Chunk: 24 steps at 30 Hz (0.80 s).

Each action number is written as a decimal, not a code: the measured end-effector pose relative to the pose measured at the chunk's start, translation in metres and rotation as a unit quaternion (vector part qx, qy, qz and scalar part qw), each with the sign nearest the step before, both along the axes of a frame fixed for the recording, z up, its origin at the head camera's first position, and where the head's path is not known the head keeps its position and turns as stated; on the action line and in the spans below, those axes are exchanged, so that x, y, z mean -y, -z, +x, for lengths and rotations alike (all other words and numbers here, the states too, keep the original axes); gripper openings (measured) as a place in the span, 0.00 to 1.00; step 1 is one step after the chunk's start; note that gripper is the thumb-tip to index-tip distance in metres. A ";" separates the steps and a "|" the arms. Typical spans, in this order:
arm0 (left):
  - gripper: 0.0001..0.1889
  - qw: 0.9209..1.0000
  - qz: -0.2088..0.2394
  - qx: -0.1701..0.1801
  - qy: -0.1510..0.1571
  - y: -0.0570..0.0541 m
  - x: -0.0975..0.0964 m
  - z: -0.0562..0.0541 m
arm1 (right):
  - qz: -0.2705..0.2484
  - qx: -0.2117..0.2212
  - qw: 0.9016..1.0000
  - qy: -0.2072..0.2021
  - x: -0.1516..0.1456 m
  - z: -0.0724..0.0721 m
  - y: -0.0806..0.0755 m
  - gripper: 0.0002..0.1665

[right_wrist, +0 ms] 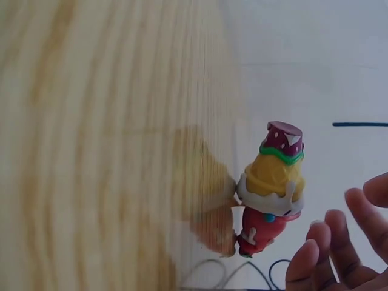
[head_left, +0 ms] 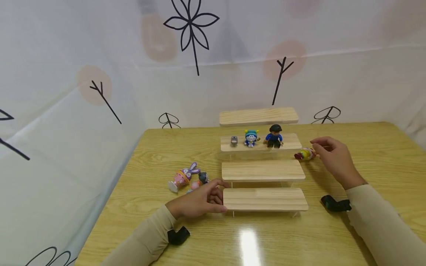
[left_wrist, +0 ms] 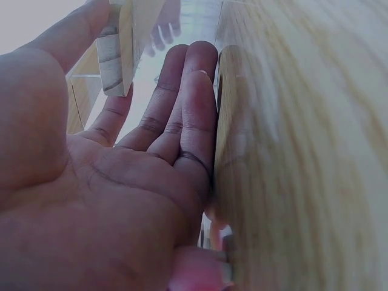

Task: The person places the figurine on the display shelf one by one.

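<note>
My left hand [head_left: 199,201] holds the left end of the lowest step of a wooden stepped display shelf [head_left: 264,199], thumb at the front edge and index finger at the back. In the left wrist view, its other fingers [left_wrist: 197,115] stretch along the tabletop under the step. My right hand [head_left: 337,162] hovers at the shelf's right side, beside a toy figurine [head_left: 305,154] lying on the table. The right wrist view shows that figurine [right_wrist: 271,188] in yellow, red and purple, with a gap between it and my bent fingers [right_wrist: 339,242].
On the second-highest step stand a small grey figurine [head_left: 234,140], a blue horned figurine [head_left: 251,138] and a black-capped figure [head_left: 274,136]. Left of the shelf lie a purple-eared rabbit figurine [head_left: 183,176], a dark grey figurine [head_left: 203,177] and a pink one [head_left: 195,185].
</note>
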<state>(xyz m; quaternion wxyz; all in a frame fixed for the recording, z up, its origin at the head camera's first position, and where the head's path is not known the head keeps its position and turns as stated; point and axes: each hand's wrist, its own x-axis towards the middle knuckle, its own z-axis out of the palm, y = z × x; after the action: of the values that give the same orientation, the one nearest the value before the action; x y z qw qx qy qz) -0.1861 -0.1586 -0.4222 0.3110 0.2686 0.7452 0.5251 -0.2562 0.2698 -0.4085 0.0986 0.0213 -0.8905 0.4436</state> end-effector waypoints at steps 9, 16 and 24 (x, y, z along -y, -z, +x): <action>0.31 1.000 -0.004 -0.010 -0.002 -0.001 0.000 0.002 | 0.042 0.080 0.995 -0.031 -0.009 -0.001 0.004 0.34; 0.31 1.000 -0.007 -0.007 -0.003 0.001 -0.001 0.001 | 0.042 0.111 0.991 -0.053 -0.014 -0.003 0.011 0.39; 0.31 1.000 -0.006 -0.006 -0.003 0.001 0.001 0.001 | 0.072 0.131 0.986 -0.078 -0.012 -0.007 0.011 0.43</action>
<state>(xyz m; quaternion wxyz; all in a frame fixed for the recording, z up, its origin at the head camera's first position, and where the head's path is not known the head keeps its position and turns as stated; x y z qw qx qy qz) -0.1854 -0.1591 -0.4231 0.3068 0.2677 0.7508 0.5202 -0.2631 0.2822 -0.4191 -0.0553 0.0398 -0.9211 0.3832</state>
